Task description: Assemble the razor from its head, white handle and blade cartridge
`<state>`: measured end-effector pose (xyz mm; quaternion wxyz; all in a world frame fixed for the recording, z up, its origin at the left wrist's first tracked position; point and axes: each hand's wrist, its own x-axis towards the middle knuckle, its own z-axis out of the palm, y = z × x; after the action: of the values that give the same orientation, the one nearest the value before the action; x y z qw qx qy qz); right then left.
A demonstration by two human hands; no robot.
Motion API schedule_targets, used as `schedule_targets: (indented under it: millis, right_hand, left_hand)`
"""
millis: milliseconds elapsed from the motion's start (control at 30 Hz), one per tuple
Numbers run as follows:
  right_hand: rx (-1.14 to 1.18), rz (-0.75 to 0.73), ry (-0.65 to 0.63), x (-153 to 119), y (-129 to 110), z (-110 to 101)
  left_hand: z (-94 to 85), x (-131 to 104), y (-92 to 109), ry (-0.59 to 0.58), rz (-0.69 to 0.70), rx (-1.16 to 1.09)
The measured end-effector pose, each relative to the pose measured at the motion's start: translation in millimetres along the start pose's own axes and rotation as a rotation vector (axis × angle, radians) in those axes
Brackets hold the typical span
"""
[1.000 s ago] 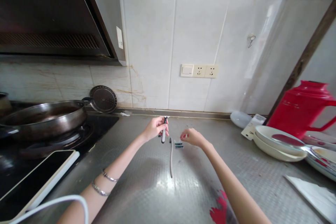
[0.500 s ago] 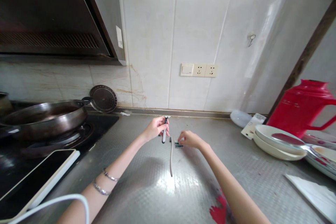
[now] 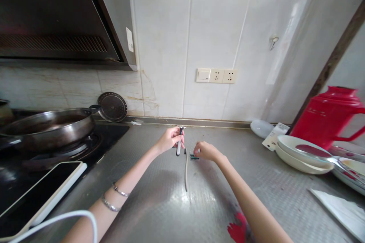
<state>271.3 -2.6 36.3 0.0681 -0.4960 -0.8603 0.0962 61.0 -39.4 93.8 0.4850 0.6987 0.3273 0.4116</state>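
Observation:
My left hand (image 3: 171,139) is closed around the grey and black handle of what looks like a razor (image 3: 179,146), held upright above the counter with its pale T-shaped head on top. My right hand (image 3: 207,150) bends down to the counter, fingertips pinched at a small dark green piece (image 3: 194,157); the fingers partly cover it, so its kind is unclear. Between the hands lies a thin grey stick-like handle (image 3: 186,174) with a black far end, pointing toward me.
Left are a steel pan (image 3: 51,125) on the black stove (image 3: 111,136) and a phone (image 3: 40,197) with a white cable (image 3: 71,214). Right stand stacked plates (image 3: 302,163), a red thermos (image 3: 322,117) and white paper (image 3: 339,209). The tiled wall (image 3: 165,45) borders the metal counter (image 3: 148,197).
Hardly anything differs. The razor in my left hand has shifted very slightly to the right; my right hand stays at the dark green piece.

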Motion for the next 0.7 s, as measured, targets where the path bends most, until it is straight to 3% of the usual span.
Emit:
schedule_targets:
  millis: [400, 700]
  right_hand:
    - [-0.006, 0.022, -0.026, 0.8, -0.5, -1.7]
    - [0.050, -0.035, 0.053, 5.2, 7.1, 6.2]
  left_hand:
    - [0.3, 0.3, -0.3, 0.003, -0.012, -0.004]
    - [-1.0, 1.1, -2.2, 0.011, 0.006, 0.016]
